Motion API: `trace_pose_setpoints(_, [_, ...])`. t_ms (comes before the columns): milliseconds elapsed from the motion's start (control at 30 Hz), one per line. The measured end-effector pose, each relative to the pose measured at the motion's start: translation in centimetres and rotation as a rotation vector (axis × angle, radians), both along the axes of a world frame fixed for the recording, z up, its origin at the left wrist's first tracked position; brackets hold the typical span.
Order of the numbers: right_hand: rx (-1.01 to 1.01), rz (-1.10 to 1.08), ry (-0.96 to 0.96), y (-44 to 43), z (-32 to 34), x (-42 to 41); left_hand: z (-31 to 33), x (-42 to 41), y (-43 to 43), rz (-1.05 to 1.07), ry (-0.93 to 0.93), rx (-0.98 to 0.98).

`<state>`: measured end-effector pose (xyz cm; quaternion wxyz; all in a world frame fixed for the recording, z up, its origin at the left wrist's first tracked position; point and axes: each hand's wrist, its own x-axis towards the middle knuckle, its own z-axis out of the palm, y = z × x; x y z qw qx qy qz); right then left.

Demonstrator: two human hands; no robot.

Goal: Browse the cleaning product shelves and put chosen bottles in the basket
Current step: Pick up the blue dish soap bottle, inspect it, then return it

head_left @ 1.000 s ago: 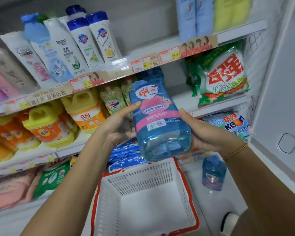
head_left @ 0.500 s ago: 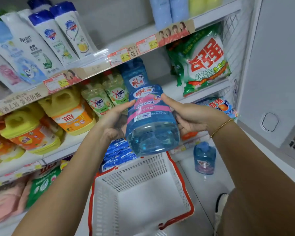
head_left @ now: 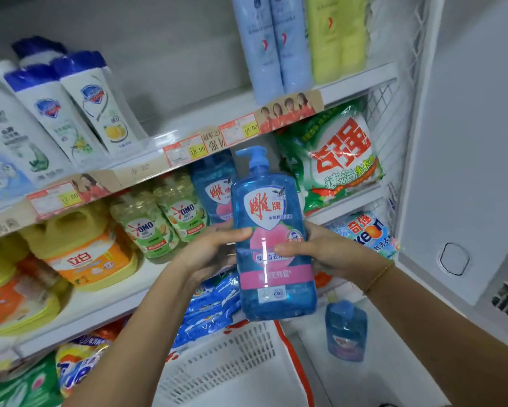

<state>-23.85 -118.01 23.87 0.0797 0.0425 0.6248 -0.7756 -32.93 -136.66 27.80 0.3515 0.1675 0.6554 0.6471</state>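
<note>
A clear blue pump bottle [head_left: 269, 207] with a pink label stands upright in front of the middle shelf, its label facing me. My left hand [head_left: 208, 254] grips its left side with the thumb across the front. My right hand [head_left: 320, 254] grips the right side, thumb on the pink label. Directly below the bottle sits a white basket [head_left: 226, 365] with a red rim, nothing visible inside it. A second bottle of the same kind [head_left: 211, 186] stands on the shelf behind.
Green OMO bottles [head_left: 161, 221] and yellow jugs [head_left: 82, 254] fill the middle shelf at left. A green detergent bag [head_left: 338, 160] sits at right. White bottles [head_left: 79, 110] line the upper shelf. A small blue bottle [head_left: 345, 330] stands on the floor by a white wall.
Both hands have tipped the blue bottle from bottom-toward-me to upright, so its pump and front label now show. The view has lifted toward the shelves.
</note>
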Motion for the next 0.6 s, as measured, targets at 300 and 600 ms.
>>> trace_pose_setpoints(300, [0.036, -0.298, 0.038, 4.2, -2.1, -4.8, -2.1, -4.2, 5.0, -0.011, 0.148, 0.029])
trace_pose_setpoints(600, [0.103, -0.46, 0.062, 7.2, -2.7, -12.2, -9.0, -9.1, 3.3, 0.011, 1.066, -0.581])
